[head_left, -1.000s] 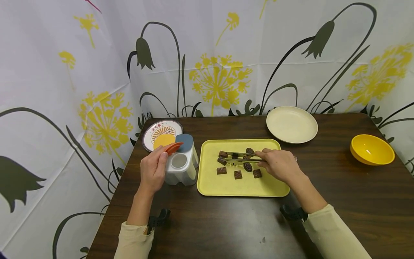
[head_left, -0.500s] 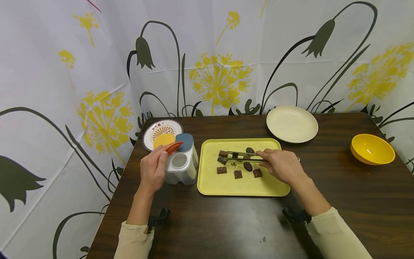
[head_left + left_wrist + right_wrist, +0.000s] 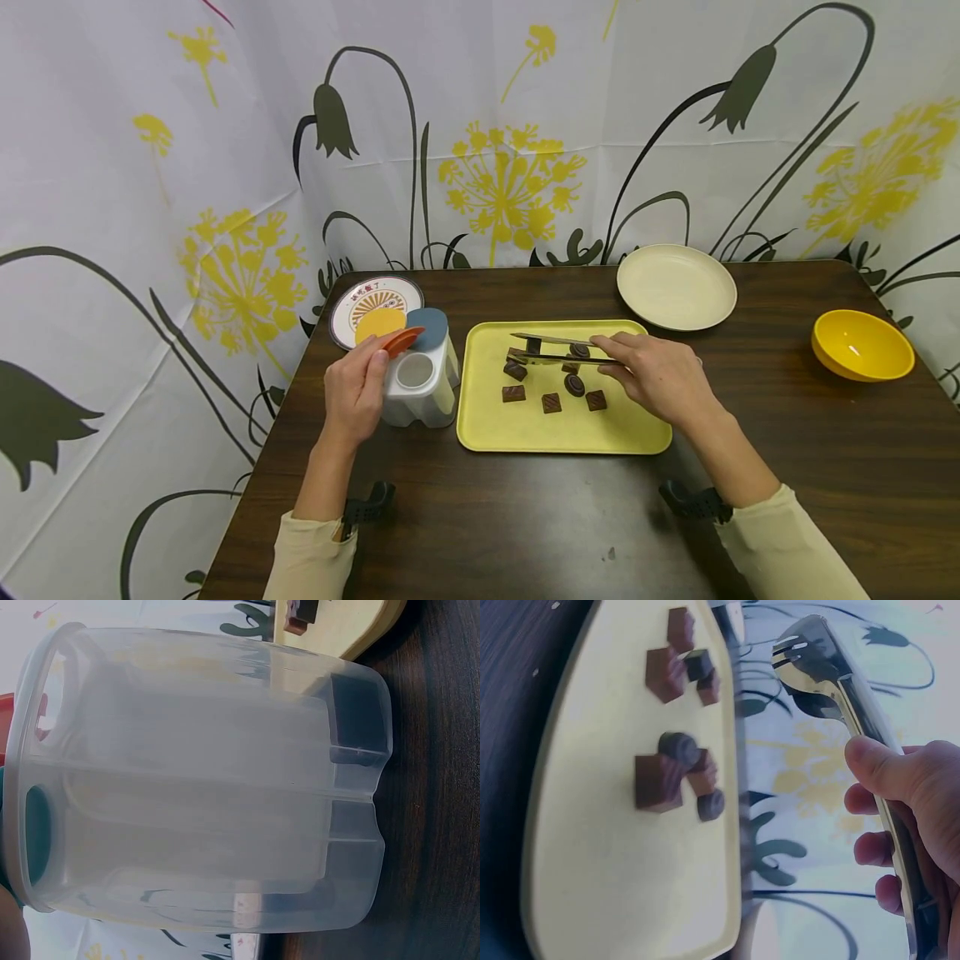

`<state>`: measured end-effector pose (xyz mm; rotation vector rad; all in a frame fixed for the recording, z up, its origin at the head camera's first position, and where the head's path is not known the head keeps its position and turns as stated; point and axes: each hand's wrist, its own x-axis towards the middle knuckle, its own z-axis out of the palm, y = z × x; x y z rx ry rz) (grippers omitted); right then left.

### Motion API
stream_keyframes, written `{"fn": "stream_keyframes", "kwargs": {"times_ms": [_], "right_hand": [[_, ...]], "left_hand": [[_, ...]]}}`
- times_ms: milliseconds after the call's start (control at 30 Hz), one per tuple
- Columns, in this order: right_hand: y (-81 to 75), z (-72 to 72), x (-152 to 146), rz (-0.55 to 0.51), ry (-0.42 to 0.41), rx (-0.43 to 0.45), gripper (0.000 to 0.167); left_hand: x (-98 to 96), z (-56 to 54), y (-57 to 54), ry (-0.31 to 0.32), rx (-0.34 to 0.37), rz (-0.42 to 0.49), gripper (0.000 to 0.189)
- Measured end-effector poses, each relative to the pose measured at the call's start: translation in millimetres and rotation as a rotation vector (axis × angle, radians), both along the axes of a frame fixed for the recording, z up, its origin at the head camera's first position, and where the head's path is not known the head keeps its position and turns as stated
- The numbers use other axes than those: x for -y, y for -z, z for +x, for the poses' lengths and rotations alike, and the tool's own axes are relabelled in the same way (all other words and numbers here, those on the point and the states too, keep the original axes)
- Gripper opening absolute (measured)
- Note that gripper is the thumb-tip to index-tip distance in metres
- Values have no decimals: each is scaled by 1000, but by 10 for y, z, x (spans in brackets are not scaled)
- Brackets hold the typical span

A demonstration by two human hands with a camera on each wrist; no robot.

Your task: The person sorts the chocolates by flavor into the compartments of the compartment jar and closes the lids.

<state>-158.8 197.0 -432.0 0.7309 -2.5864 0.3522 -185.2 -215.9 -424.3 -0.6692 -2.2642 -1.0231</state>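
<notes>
At the left, my left hand (image 3: 356,393) pinches an orange lid (image 3: 403,340) tilted up above a round opening of the translucent storage container (image 3: 420,404). The left wrist view shows the container's clear walls (image 3: 195,780) and a teal lid (image 3: 37,836). My right hand (image 3: 660,375) grips metal tongs (image 3: 558,360), thumb on one side and fingers curled on the other. Their slotted head (image 3: 802,656) stands above the tray in the right wrist view. Below the tongs, several chocolates (image 3: 551,403) lie on the yellow tray (image 3: 562,437), square and oval ones.
A yellow lid (image 3: 381,323) and a blue lid (image 3: 427,327) cover other openings of the container. Behind it is a patterned plate (image 3: 352,312). A cream plate (image 3: 677,287) sits at the back, and a yellow bowl (image 3: 862,347) at the right. A printed curtain (image 3: 510,67) hangs behind the table.
The tongs have lifted from among the chocolates and their tips have shifted slightly back and left. My left hand keeps holding the orange lid in the same place.
</notes>
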Motion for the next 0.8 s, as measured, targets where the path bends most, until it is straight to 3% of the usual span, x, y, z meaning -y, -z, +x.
{"fn": "stream_keyframes", "kwargs": {"times_ms": [567,800], "right_hand": [[-412,51,361,-85,-117,-115,44],[-526,56,572,-72,-186,-147,45]], "left_hand": [[2,-7,-1,1,0,4,35],[-5,-3,-5,4,-4,7,35]]}}
